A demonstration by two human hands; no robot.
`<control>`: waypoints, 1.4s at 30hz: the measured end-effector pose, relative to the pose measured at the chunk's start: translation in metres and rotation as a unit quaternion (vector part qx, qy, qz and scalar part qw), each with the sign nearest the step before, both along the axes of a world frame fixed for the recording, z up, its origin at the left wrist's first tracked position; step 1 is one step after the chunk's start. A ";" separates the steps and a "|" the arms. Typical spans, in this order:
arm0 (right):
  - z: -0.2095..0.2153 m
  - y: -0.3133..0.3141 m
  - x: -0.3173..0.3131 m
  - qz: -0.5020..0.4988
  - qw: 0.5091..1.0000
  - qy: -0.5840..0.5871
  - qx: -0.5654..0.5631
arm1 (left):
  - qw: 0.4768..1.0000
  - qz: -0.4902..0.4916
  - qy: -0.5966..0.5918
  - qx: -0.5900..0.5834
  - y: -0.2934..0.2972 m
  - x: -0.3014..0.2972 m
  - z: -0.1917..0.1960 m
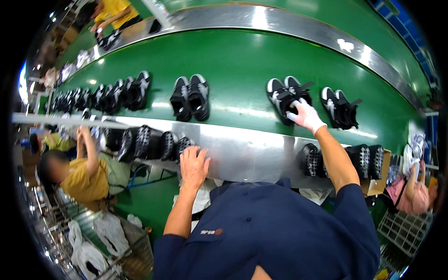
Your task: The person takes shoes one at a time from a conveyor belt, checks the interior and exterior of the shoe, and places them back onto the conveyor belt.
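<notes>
Head view. Right hand (305, 115), in a white glove, reaches up to the centre-right of the frame; its grip is closed over the near end of a black-and-white shoe pair (285, 97) lying on the green conveyor belt (233, 60). Left hand (193, 165), bare, lies at centre frame with fingers spread flat on the metal rail (252, 151), holding nothing. A second shoe pair (190, 97) sits left of centre, well apart.

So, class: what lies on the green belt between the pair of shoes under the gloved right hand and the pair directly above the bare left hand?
In the head view, only bare green belt lies between the right hand's pair and the pair above the left hand.
</notes>
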State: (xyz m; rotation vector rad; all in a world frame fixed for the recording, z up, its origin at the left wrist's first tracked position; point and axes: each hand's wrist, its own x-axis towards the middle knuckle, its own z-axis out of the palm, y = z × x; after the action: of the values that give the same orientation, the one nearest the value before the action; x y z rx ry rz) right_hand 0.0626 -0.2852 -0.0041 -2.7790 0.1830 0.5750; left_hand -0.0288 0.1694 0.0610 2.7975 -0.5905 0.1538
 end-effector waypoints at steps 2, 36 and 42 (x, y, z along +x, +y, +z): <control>0.007 0.003 -0.013 0.038 0.999 0.007 -0.014 | 0.997 0.057 -0.046 -0.016 0.013 -0.011 -0.007; -0.017 0.000 -0.325 -0.393 0.872 -0.236 -0.172 | 0.926 -0.198 0.230 -0.223 -0.103 -0.013 0.003; 0.048 0.015 -0.316 -0.339 0.865 -0.314 -0.197 | 0.909 -0.197 0.241 -0.278 -0.114 -0.021 0.009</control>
State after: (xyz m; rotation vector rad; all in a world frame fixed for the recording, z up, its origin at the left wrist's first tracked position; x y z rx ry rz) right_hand -0.2538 -0.2705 0.0440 -2.8016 1.1595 -0.5977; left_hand -0.0500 0.0556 0.0697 2.0057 -0.8092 -0.3840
